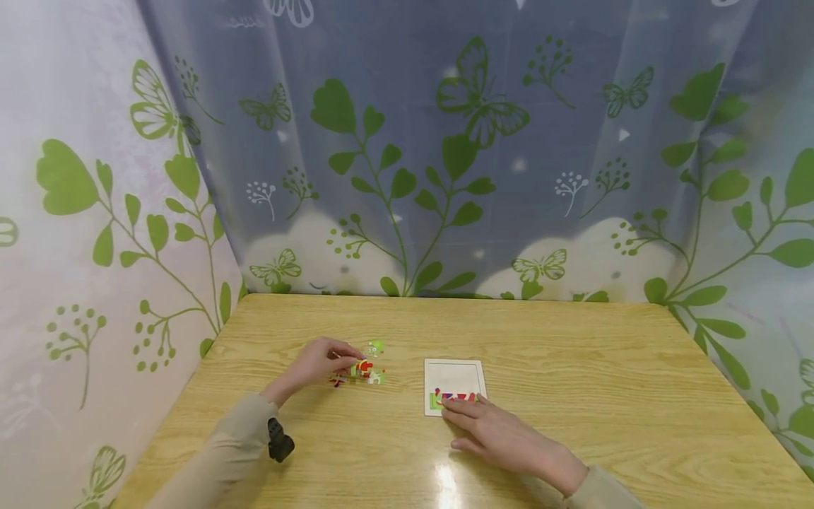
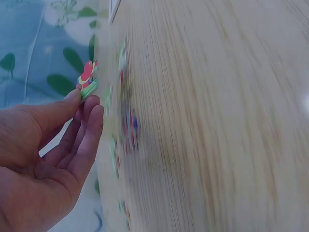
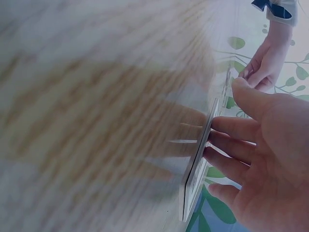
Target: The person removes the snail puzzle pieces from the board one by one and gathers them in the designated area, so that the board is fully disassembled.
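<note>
Between thumb and fingertips, my left hand (image 1: 320, 362) pinches a red and green jigsaw piece (image 2: 88, 77), held above the table in the left wrist view. Loose jigsaw pieces (image 1: 376, 348) lie close by, under and beyond that hand. My right hand (image 1: 502, 433) rests with fairly straight fingers on the near part of a white puzzle tray (image 1: 453, 373). Along the tray's near edge is a row of colourful fitted pieces (image 1: 436, 400), partly covered by the fingers. The tray's far part shows bare white board inside a thin outlined border.
The wooden table (image 1: 572, 360) reaches back to a curtain (image 1: 407, 177) printed with leaves and butterflies, which also hangs at both sides. A black device (image 1: 278, 440) sits on the left wrist.
</note>
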A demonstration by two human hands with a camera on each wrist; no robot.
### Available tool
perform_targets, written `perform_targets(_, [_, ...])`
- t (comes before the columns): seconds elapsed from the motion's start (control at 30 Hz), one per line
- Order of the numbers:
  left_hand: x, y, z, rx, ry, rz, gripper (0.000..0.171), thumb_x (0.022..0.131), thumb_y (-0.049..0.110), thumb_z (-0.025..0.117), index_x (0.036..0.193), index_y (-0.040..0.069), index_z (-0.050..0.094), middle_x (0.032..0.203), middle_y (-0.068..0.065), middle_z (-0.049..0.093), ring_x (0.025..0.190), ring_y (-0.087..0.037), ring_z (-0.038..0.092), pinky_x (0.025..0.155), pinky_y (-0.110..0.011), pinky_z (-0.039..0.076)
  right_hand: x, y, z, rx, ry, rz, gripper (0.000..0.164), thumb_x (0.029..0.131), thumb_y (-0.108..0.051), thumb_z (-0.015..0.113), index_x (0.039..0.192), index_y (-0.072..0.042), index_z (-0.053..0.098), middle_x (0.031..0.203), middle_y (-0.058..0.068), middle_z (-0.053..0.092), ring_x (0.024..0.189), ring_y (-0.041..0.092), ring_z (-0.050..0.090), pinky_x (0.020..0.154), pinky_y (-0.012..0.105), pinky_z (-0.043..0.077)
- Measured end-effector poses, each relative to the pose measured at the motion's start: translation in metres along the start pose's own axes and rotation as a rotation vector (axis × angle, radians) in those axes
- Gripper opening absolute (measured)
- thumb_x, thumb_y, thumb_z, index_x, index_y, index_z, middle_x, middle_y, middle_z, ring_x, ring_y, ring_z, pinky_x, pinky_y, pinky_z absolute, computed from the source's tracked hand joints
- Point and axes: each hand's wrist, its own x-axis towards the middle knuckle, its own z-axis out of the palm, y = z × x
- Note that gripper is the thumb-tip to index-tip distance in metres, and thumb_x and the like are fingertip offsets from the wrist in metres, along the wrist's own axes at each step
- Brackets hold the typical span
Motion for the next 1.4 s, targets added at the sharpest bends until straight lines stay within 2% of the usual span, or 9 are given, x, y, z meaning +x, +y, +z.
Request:
perform_targets(0.2, [-0.016,-0.017,-0.018,-0.001,0.057,-0.046,0.018,0.100,0.009,0.064,0.110,0.004,0.078,0.111,-0.015,0.073,0.084,-0.022,0.071,0.072,-0.033,0.060,0.000,0.000,-0.001,-0.002,0.007,-0.010,0.053,0.106,-0.037,0.053,0.142,0.002,0.056,0.151,0.015,0.051,0.137,0.032,0.050,0.108,0.058,0.041])
perform_targets(0.47, [-0.036,-0.033,-0.032,-0.017,0.110,-0.113,0.016,0.098,0.005,0.066,0.109,-0.004,0.074,0.095,-0.012,0.074,0.078,-0.018,0.069,0.069,-0.030,0.060,0.001,0.000,-0.001,-0.002,0.012,-0.010,0.053,0.105,-0.038,0.054,0.141,0.001,0.057,0.150,0.015,0.052,0.137,0.031,0.050,0.108,0.059,0.041])
perform_targets(0.73, [-0.045,-0.044,-0.043,0.023,0.162,-0.191,0.013,0.097,0.004,0.066,0.104,-0.002,0.075,0.090,-0.010,0.073,0.074,-0.013,0.065,0.064,-0.026,0.057,0.000,0.000,0.000,-0.007,0.022,-0.020,0.052,0.105,-0.036,0.055,0.140,0.002,0.057,0.150,0.015,0.052,0.136,0.032,0.051,0.107,0.058,0.042])
perform_targets(0.9, [-0.049,-0.044,-0.044,0.057,0.161,-0.205,0.013,0.097,0.008,0.068,0.104,-0.001,0.076,0.094,-0.010,0.074,0.077,-0.014,0.066,0.065,-0.027,0.057,0.000,0.001,0.001,0.000,0.022,-0.016,0.052,0.105,-0.036,0.055,0.140,0.003,0.057,0.150,0.016,0.052,0.137,0.033,0.050,0.108,0.058,0.041])
perform_targets(1.07, [-0.050,-0.043,-0.043,0.119,0.172,-0.173,0.016,0.091,0.015,0.078,0.101,0.003,0.077,0.094,-0.009,0.075,0.083,-0.016,0.067,0.066,-0.030,0.055,0.000,0.000,0.000,0.009,0.011,-0.004,0.052,0.105,-0.035,0.055,0.141,0.002,0.057,0.151,0.015,0.051,0.137,0.032,0.049,0.109,0.058,0.040])
perform_targets(1.27, [-0.049,-0.043,-0.039,0.158,0.189,-0.161,0.012,0.086,0.011,0.082,0.094,0.004,0.078,0.089,-0.007,0.075,0.078,-0.016,0.068,0.062,-0.028,0.055,0.000,-0.001,0.000,0.016,0.018,-0.004,0.051,0.105,-0.035,0.055,0.140,0.002,0.057,0.150,0.016,0.051,0.137,0.033,0.050,0.108,0.058,0.041])
perform_targets(1.4, [-0.049,-0.041,-0.039,0.185,0.194,-0.155,0.009,0.087,0.010,0.080,0.093,0.004,0.078,0.087,-0.006,0.075,0.077,-0.016,0.067,0.063,-0.029,0.055,0.000,0.000,0.000,0.050,0.007,0.018,0.052,0.105,-0.035,0.055,0.141,0.003,0.057,0.151,0.016,0.050,0.138,0.033,0.048,0.110,0.057,0.039])
